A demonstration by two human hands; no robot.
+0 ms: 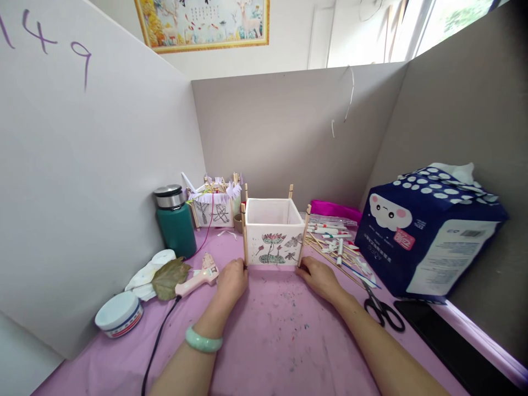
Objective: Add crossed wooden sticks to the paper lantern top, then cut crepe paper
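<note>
A white open-topped box with lotus and dragonfly drawings on its front stands upright in the middle of the table. Thin wooden sticks run up its corners and rise above the rim. My left hand, with a green bangle on the wrist, is closed at the foot of the front left stick. At the front right corner, my right hand is likewise closed on the stick's lower end. Some fingertips are hidden behind the corners. Just left of my left hand lies a pink glue gun.
A green flask, a dry leaf and a round white tub stand left. Behind is a fringed, decorated box. Markers and sticks, black scissors and a blue tissue pack are right. Grey panels enclose the table.
</note>
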